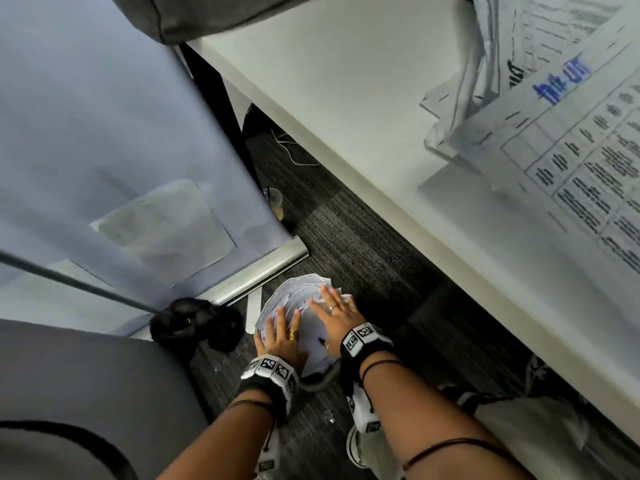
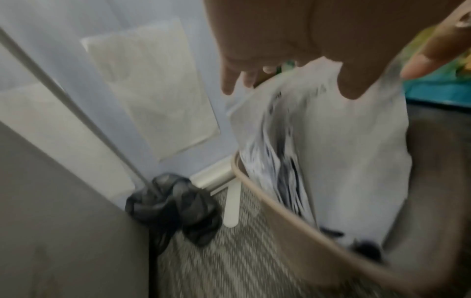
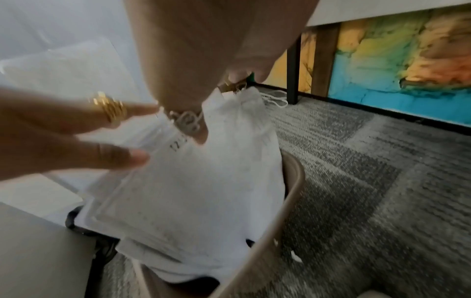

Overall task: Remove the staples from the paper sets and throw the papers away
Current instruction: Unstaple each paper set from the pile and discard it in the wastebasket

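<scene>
A thick wad of white printed papers point(image 1: 300, 288) stands in a beige waste bin point(image 1: 320, 383) on the carpet. My left hand point(image 1: 277, 327), a gold ring on one finger, lies flat against the wad's left side. My right hand point(image 1: 329, 303) presses flat on its top with fingers spread. In the left wrist view the papers point(image 2: 344, 161) bulge above the bin rim point(image 2: 277, 209) under my straight fingers point(image 2: 228, 84). From the right wrist the papers point(image 3: 191, 191) fill the bin point(image 3: 289, 199), with my left hand point(image 3: 76, 131) alongside. No staple or staple remover shows.
A white table point(image 1: 346, 98) runs along the right, with more printed sheets point(image 1: 561, 140) at its far end. A pale blue banner point(image 1: 104, 133) with a metal base stands left. A black cloth bundle point(image 1: 197, 323) and a grey chair point(image 1: 86, 393) crowd the bin's left.
</scene>
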Demonstrator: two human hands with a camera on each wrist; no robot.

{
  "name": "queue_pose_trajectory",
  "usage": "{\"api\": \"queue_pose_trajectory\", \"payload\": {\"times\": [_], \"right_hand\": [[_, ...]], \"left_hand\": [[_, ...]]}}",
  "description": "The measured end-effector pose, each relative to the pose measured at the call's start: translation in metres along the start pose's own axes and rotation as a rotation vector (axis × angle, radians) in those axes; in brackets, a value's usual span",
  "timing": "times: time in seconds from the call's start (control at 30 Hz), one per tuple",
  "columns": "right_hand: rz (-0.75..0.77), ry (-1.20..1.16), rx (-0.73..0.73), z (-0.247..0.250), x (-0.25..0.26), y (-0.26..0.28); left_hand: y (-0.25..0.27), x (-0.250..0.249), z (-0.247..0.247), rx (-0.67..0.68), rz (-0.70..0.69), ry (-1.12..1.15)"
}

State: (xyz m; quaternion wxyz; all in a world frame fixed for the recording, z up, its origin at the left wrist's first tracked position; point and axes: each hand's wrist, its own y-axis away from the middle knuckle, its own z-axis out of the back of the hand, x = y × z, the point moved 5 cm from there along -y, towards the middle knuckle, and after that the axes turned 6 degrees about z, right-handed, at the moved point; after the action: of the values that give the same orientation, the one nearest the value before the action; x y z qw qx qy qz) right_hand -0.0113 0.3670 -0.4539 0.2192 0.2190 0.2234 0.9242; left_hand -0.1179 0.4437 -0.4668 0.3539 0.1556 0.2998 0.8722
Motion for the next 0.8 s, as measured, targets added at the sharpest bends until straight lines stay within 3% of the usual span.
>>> {"api": "queue_pose_trajectory", "payload": {"times": [0.07, 0.13, 0.27, 0.4, 0.6, 0.67, 0.73, 0.8], "right_hand": [[-0.019, -0.051, -0.093, 0.021, 0.007, 0.008], [-0.06, -0.084, -0.237, 0.056, 0.017, 0.023], [-0.132, -0.089, -0.588, 0.137, 0.048, 0.074], [-0.118, -0.087, -0.977, 0.188, 0.082, 0.144], [0.007, 0.012, -1.354, 0.232, 0.102, 0.279], [0.01, 0.068, -1.423, 0.236, 0.097, 0.319], [-0.157, 0.138, -1.406, 0.233, 0.08, 0.349], [-0.428, 0.143, -1.214, 0.226, 0.058, 0.368]], "left_hand": [[0.006, 0.005, 0.03, -0.087, -0.014, 0.023], [0.022, 0.003, 0.072, -0.268, -0.067, 0.087], [0.075, -0.014, 0.162, -0.715, -0.39, 0.272], [0.134, -0.033, 0.241, -0.946, -0.599, 0.463], [0.227, -0.042, 0.31, -1.102, -0.752, 0.633], [0.256, -0.053, 0.32, -1.081, -0.789, 0.7], [0.272, -0.07, 0.322, -0.934, -0.792, 0.681], [0.276, -0.086, 0.321, -0.758, -0.714, 0.7]]}}
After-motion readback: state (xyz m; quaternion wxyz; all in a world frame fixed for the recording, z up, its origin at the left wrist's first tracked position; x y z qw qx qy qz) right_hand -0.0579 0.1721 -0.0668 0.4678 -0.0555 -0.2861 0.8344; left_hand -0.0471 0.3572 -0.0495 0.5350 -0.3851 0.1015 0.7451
